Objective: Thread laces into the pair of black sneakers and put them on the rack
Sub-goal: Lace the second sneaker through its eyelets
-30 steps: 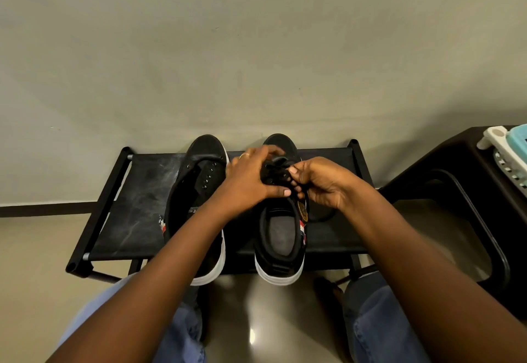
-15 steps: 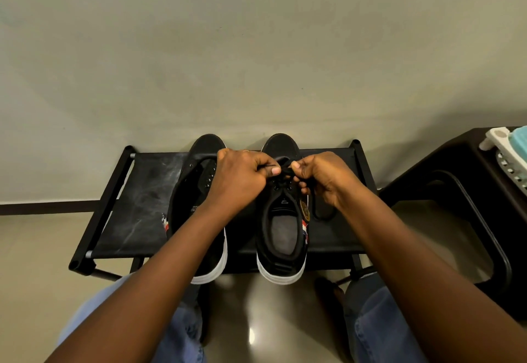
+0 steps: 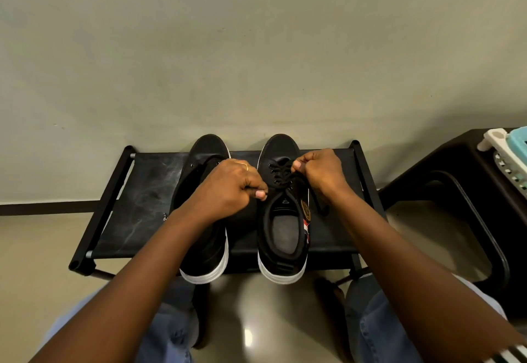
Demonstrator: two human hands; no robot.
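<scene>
Stood side by side on the rack [image 3: 142, 191]: 2 black sneakers, left sneaker [image 3: 205, 251] unlaced, right sneaker [image 3: 281, 237] laced, lace [image 3: 281, 173] ends pinched by left hand [image 3: 231, 188] and right hand [image 3: 319, 171].

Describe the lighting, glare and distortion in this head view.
Head view: dim, even light; a bright glare spot on the glossy floor between the knees; wide-angle bending curves the shoe rack edges; black lace barely separates from the black right sneaker; both hands are sharp.
</scene>
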